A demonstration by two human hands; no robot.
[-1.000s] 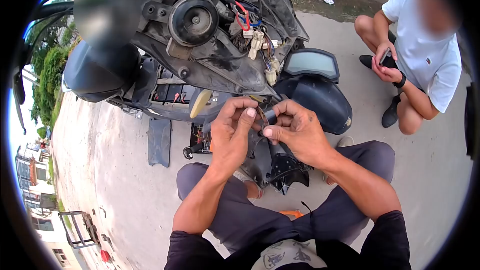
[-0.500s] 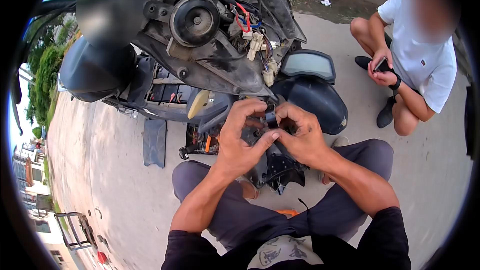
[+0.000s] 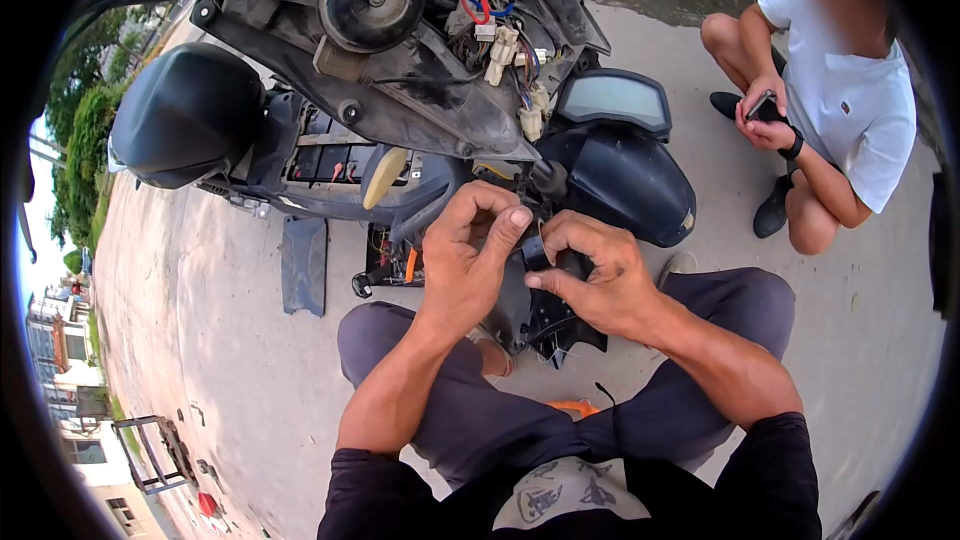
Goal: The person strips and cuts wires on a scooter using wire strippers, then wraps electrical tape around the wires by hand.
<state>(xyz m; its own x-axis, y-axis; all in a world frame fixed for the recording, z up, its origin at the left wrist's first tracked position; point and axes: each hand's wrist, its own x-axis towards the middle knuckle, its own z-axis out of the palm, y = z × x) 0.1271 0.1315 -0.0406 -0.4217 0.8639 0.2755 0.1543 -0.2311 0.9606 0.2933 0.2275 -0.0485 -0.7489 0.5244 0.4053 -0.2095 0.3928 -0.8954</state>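
My right hand (image 3: 605, 270) grips a small dark ring-shaped piece, which looks like a roll of black tape (image 3: 537, 253), between thumb and fingers. Just left of it, my left hand (image 3: 468, 255) is closed, its thumb pressed against the curled index finger. What it pinches, if anything, is too small to make out. Both hands are above my knees, in front of a partly dismantled scooter (image 3: 420, 110). White wire connectors (image 3: 502, 55) and a red wire hang from its opened front, beside a round black horn (image 3: 371, 2).
A person in a white shirt (image 3: 850, 110) squats at the right, holding a phone (image 3: 765, 107). A dark panel (image 3: 304, 265) lies on the concrete at left. Near my feet are black plastic parts (image 3: 565, 330). A metal frame (image 3: 153, 453) stands at the lower left.
My hands have drawn apart; before, their thumbs met around the dark roll. The roll stays in my right hand, slightly lower. The view has shifted a little, moving the scooter up.
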